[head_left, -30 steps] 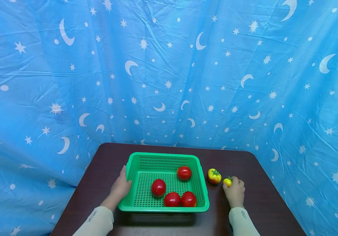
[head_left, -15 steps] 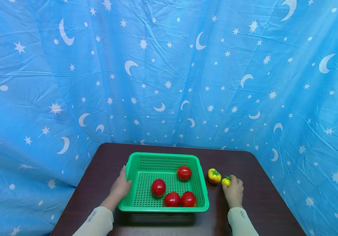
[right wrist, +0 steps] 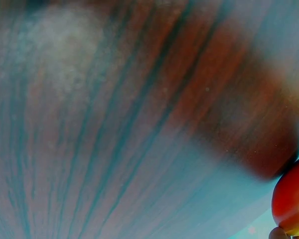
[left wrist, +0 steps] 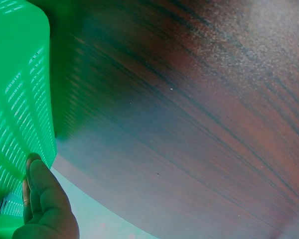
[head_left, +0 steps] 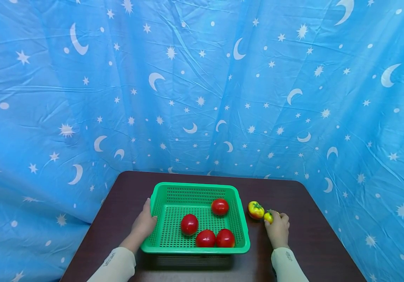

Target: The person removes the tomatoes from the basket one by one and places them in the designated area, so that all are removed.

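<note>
A green basket [head_left: 242, 223] holds several red tomatoes [head_left: 189, 224]. My left hand [head_left: 144, 224] grips its left side, thumb over the rim and fingers along the outer wall; in the left wrist view the fingers [left wrist: 44, 191] lie against the slotted wall [left wrist: 20, 114]. To the right of the basket, my right hand [head_left: 278, 231] has its fingers round a small yellow tomato [head_left: 268, 217]. Beside that lies a larger yellow and red tomato [head_left: 256, 210]. In the right wrist view a red and yellow tomato [right wrist: 293, 196] shows at the right edge, a fingertip at its underside.
The dark brown table [head_left: 286, 192] has rounded far corners. Behind it and at both sides hangs a blue curtain [head_left: 202, 78] with white moons and stars.
My right hand has shifted slightly left along with the small yellow tomato, which now sits closer to the larger one. My left hand and the basket have stayed in place.
</note>
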`<state>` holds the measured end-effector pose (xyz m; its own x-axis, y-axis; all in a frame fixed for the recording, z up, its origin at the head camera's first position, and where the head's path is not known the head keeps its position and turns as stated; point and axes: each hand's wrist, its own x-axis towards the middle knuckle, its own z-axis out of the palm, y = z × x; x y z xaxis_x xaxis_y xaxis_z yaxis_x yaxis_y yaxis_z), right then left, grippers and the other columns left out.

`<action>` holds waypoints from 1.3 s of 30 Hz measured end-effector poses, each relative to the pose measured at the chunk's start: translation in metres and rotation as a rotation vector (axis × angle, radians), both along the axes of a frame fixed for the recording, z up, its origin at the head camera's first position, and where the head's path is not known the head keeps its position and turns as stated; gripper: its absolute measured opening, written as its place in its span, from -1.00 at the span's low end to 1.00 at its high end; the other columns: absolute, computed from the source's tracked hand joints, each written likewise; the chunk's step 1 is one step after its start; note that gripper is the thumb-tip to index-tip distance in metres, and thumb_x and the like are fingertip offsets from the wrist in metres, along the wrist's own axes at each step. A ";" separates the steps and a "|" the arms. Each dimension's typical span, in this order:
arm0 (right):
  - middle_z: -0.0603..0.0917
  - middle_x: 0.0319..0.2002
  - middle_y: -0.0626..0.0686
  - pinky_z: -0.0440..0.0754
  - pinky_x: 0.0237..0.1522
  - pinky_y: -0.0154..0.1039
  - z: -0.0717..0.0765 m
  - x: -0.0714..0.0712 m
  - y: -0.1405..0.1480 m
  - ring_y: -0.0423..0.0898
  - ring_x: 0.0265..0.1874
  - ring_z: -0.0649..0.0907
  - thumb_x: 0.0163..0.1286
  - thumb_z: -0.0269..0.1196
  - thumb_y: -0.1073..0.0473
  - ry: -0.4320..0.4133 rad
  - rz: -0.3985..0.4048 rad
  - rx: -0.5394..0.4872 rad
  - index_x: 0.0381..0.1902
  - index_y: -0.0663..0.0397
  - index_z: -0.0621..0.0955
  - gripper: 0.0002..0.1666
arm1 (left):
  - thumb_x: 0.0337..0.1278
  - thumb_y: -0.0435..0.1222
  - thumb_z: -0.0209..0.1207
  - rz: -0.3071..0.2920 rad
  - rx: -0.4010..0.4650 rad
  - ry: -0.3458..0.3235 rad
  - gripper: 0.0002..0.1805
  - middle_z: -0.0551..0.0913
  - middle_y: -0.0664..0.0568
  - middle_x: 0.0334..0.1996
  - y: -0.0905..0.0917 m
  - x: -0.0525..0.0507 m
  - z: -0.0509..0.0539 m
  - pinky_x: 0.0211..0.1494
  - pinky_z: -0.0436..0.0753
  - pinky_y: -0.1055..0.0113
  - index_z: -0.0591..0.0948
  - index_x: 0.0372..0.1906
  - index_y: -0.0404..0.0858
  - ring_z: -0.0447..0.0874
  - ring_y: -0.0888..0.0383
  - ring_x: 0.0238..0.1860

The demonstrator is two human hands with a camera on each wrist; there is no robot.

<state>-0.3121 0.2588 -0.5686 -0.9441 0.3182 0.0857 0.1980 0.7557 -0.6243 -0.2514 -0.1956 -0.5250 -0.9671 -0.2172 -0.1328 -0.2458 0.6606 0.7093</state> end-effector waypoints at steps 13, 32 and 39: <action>0.18 0.36 0.44 0.29 0.28 0.40 -0.002 0.004 0.000 0.39 0.28 0.21 0.45 0.16 0.10 0.013 -0.010 0.044 0.35 0.23 0.42 -0.42 | 0.46 -0.32 -0.01 -0.012 0.002 0.000 -0.15 0.44 -0.49 0.29 -0.002 -0.001 -0.001 -0.27 0.57 0.10 -0.23 0.61 -0.31 0.63 -0.30 0.07; 0.18 0.44 0.41 0.01 0.45 0.37 0.012 -0.004 -0.008 0.36 0.43 0.12 0.47 0.15 0.01 0.174 -0.072 0.018 0.41 0.22 0.36 -0.34 | 0.46 -0.33 -0.02 -0.004 -0.005 -0.007 -0.15 0.37 -0.49 0.35 -0.002 -0.001 -0.002 -0.14 0.61 -0.01 -0.24 0.61 -0.31 0.54 -0.36 0.20; 0.16 0.47 0.36 0.01 0.45 0.36 0.037 -0.013 -0.019 0.34 0.45 0.11 0.51 0.12 -0.04 0.268 -0.024 -0.021 0.44 0.18 0.35 -0.33 | 0.46 -0.33 -0.01 -0.004 -0.017 -0.016 -0.15 0.38 -0.48 0.35 -0.001 -0.001 0.000 -0.07 0.60 -0.05 -0.23 0.61 -0.33 0.53 -0.35 0.22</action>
<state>-0.3255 0.2395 -0.5312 -0.8806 0.3448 0.3251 0.0412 0.7391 -0.6724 -0.2522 -0.1963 -0.5247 -0.9656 -0.2159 -0.1445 -0.2545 0.6733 0.6942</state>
